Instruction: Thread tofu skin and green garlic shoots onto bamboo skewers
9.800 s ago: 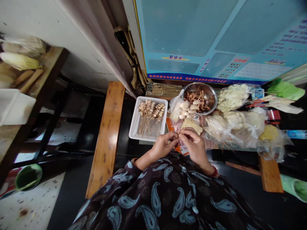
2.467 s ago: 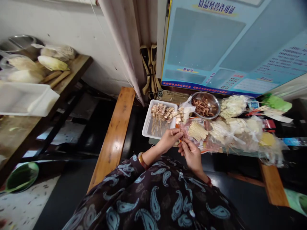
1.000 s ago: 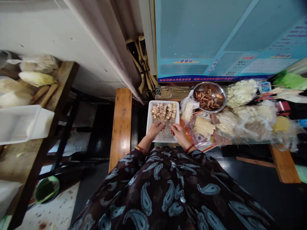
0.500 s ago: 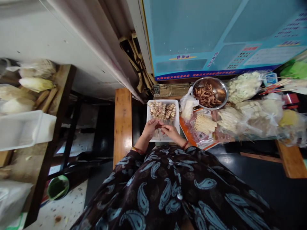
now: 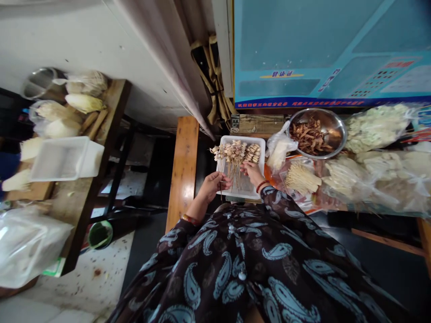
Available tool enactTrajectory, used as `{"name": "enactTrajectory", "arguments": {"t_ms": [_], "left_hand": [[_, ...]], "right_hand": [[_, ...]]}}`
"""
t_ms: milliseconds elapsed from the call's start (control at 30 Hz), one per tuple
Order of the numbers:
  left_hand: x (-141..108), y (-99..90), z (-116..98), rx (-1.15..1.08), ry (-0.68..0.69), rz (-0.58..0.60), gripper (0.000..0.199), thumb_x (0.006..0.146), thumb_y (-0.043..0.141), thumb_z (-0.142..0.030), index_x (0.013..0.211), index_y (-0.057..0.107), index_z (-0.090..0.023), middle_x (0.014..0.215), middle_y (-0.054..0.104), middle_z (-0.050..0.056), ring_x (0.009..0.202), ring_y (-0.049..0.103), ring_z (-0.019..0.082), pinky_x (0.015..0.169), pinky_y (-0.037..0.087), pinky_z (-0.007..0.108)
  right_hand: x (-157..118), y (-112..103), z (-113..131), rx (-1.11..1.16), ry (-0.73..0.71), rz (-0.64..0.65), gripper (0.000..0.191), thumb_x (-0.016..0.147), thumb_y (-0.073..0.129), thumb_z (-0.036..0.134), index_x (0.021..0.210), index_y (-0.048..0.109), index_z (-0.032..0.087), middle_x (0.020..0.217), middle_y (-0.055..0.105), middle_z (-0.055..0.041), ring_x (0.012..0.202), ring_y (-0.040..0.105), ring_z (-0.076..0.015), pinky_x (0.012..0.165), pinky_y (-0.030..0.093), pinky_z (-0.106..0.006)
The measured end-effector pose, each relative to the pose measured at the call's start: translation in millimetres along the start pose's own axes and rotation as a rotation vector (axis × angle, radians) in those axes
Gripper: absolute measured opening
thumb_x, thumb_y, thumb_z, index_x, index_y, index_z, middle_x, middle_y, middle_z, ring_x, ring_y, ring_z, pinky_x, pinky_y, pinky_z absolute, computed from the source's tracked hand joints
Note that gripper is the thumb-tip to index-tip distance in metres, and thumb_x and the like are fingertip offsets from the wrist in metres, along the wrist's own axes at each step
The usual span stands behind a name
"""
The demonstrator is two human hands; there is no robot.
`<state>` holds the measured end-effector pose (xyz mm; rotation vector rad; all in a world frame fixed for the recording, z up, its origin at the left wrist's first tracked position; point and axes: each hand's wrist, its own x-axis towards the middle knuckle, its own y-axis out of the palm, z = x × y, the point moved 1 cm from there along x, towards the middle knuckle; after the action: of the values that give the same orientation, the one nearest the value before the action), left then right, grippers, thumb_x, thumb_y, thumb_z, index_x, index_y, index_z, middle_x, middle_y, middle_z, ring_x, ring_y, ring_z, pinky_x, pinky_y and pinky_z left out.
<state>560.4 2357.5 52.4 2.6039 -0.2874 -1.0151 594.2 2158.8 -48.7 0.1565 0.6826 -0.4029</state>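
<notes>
My left hand [image 5: 215, 184] is closed around thin wooden sticks of skewers [image 5: 219, 153] threaded with pale, brownish pieces; their loaded ends reach over the left side of a white plastic tray [image 5: 262, 148]. More skewers [image 5: 252, 153] lie side by side in the tray, food toward the far rim and sticks toward me. Over the tray's right side, my right hand [image 5: 252, 172] has its fingers curled together by the sticks of these skewers. Whether it grips one of them is too small to tell.
Right of the tray are a tied clear bag [image 5: 279, 150], a steel bowl [image 5: 340, 146] of brown strips, enoki mushrooms [image 5: 303, 177] and several bagged foods. A wooden bench [image 5: 185, 161] stands left; beyond it, a table [image 5: 79, 197] bears a white bin [image 5: 94, 157].
My hands were together over the sticks and have come apart: the left moved toward the tray's left edge with skewers, the right toward its right side. The view has swung left.
</notes>
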Motion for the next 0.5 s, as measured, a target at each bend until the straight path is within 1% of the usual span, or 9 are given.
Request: {"name": "enactTrajectory", "arguments": {"t_ms": [100,233,300,367,433,500], "left_hand": [[-7.9,-4.0,0.6,0.007,0.005,0.005,0.026,0.084,0.072,-0.037,0.088,0.059,-0.015,0.08,0.074,0.009,0.064,0.07,0.016,0.065,0.056,0.028],[-9.6,-8.3,1.5,0.016,-0.005,-0.031,0.027,0.083,0.072,-0.038,0.088,0.058,-0.015,0.078,0.072,0.007,0.062,0.07,0.016,0.065,0.057,0.029],[-8.2,-8.6,1.8,0.02,-0.012,-0.032,0.028,0.083,0.073,-0.038,0.088,0.058,-0.015,0.078,0.072,0.007,0.062,0.07,0.016,0.066,0.057,0.03],[-6.5,-7.3,1.6,0.031,-0.011,-0.014,0.029,0.082,0.073,-0.039,0.088,0.058,-0.014,0.078,0.072,0.007,0.063,0.07,0.016,0.066,0.057,0.029],[-5.3,-4.7,0.5,0.044,-0.002,0.004,0.03,0.082,0.074,-0.039,0.088,0.058,-0.014,0.079,0.072,0.007,0.064,0.07,0.016,0.066,0.056,0.028],[-4.6,-1.2,-1.2,0.058,0.007,0.017,0.031,0.081,0.074,-0.039,0.088,0.058,-0.014,0.08,0.072,0.007,0.065,0.071,0.016,0.065,0.056,0.027]], "right_hand": [[7.0,7.3,-2.3,0.018,0.033,0.001,0.012,0.085,0.063,0.025,0.094,0.065,0.017,0.074,0.07,-0.0012,0.055,0.06,-0.0095,0.043,0.037,-0.017],[13.8,11.9,-5.0,0.023,0.07,0.022,0.012,0.093,0.061,0.027,0.096,0.063,0.015,0.075,0.066,0.001,0.054,0.057,-0.0071,0.044,0.039,-0.016],[15.8,13.7,-5.8,0.017,0.09,0.034,0.017,0.096,0.061,0.03,0.1,0.064,0.014,0.082,0.066,-0.0002,0.06,0.059,-0.008,0.05,0.046,-0.018],[17.0,15.2,-6.3,0.01,0.105,0.055,0.023,0.097,0.061,0.033,0.108,0.063,0.013,0.095,0.066,-0.0035,0.073,0.064,-0.0119,0.062,0.055,-0.026],[17.6,15.8,-6.7,0.008,0.102,0.083,0.027,0.097,0.061,0.035,0.115,0.063,0.014,0.107,0.066,-0.0064,0.086,0.066,-0.016,0.073,0.059,-0.033],[17.3,15.8,-7.3,0.011,0.069,0.106,0.027,0.098,0.061,0.035,0.115,0.063,0.014,0.107,0.066,-0.0064,0.086,0.066,-0.016,0.074,0.059,-0.033]]}}
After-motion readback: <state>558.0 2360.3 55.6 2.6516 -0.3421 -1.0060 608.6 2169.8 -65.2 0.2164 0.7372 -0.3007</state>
